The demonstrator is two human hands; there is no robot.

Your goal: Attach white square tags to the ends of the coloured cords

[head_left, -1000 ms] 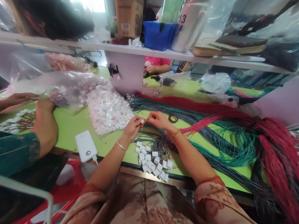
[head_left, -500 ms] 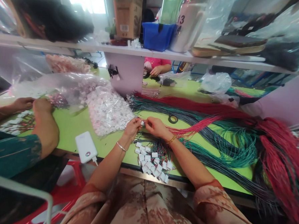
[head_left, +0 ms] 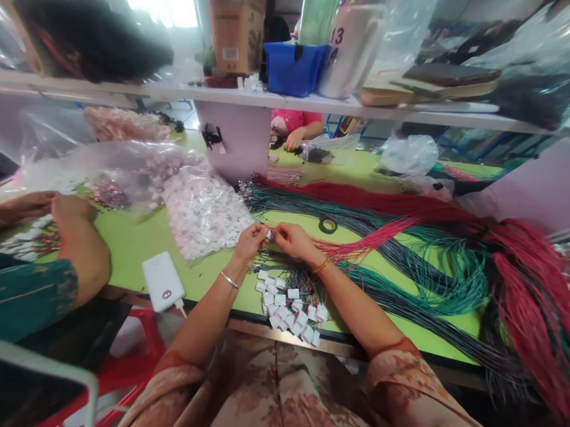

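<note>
My left hand (head_left: 251, 242) pinches a small white plug housing (head_left: 268, 234) over the green table. Close against it, my right hand (head_left: 294, 241) has thumb and finger pressed together at the housing, on thin wire ends that the fingers mostly hide. Red wires (head_left: 350, 245) run rightward from behind my right wrist. Below my hands lies a pile of white connectors (head_left: 293, 313) with coloured wires attached. A clear bag of white housings (head_left: 208, 213) rests just left of my left hand. Dark and green wire bundles (head_left: 381, 292) stretch to the right.
A roll of black tape (head_left: 328, 225) lies beyond my right hand. A white power bank (head_left: 163, 282) with a cable sits at the left front. A co-worker's arms (head_left: 80, 241) are at far left. Overhead, a shelf (head_left: 176, 93) holds a blue bin (head_left: 295, 69) and a mug (head_left: 349, 51).
The view has shifted slightly. Both my hands stay together at the small housing, with hardly any movement. At far left, the co-worker's hands have shifted a little.
</note>
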